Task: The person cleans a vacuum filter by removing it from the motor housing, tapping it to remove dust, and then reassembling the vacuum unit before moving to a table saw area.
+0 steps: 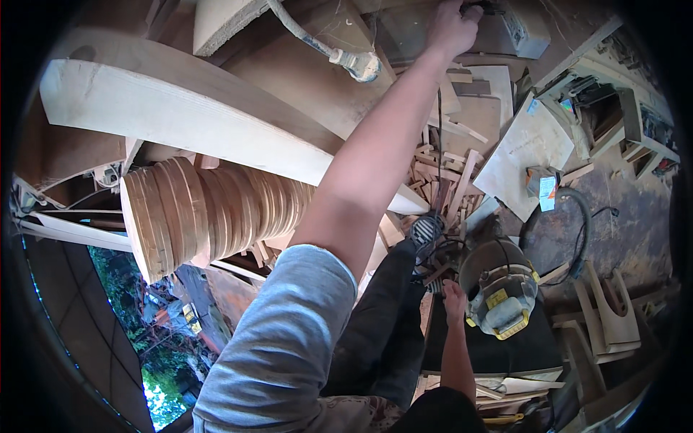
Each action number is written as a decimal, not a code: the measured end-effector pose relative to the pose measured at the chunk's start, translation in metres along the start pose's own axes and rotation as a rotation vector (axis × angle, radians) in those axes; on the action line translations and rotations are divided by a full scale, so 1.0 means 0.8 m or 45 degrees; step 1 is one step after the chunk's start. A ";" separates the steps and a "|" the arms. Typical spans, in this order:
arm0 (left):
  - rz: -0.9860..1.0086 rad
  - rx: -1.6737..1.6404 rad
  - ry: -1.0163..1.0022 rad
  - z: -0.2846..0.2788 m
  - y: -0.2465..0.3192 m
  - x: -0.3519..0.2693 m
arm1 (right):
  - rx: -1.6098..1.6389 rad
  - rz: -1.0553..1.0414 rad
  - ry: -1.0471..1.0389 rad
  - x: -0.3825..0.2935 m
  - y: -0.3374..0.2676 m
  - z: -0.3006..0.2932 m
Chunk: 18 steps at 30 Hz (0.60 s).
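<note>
My left hand is raised at the top of the view, its fingers closed around a small dark object, possibly an electric plug. Beside that object a pale box-like block is fixed to the board. A thin black cord hangs down below this hand. Lower down, my right hand hangs with loosely bent fingers, and nothing shows in it. Just right of it stands a dusty shop vacuum with yellow latches; hand and vacuum look close, but whether they touch is unclear.
A thick wooden plank and a stack of round-edged wooden pieces extend at left. A dusty cable connector dangles above. Wood offcuts litter the floor near my shoe. A grey hose and cut wooden parts lie right.
</note>
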<state>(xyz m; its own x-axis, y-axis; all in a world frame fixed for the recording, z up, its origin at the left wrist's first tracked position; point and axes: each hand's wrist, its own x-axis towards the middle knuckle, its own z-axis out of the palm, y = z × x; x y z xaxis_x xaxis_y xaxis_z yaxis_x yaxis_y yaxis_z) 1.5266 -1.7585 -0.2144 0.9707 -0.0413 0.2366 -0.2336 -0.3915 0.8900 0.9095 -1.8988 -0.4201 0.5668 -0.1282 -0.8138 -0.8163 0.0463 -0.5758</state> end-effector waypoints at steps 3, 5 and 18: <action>0.000 0.019 -0.004 0.000 0.001 0.005 | 0.053 0.096 -0.034 -0.011 -0.003 -0.008; 0.006 0.018 -0.001 0.004 0.005 0.010 | 0.117 0.120 -0.013 -0.010 -0.004 -0.016; 0.014 0.047 0.048 0.023 0.012 0.003 | 0.483 0.216 -0.037 -0.046 0.012 -0.037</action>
<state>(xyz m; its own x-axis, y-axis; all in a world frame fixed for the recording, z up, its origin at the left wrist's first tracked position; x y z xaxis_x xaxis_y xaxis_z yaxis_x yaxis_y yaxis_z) 1.5273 -1.7791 -0.2121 0.9651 -0.0116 0.2615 -0.2415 -0.4248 0.8725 0.8779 -1.9233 -0.3933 0.4349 -0.0594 -0.8985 -0.8025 0.4272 -0.4166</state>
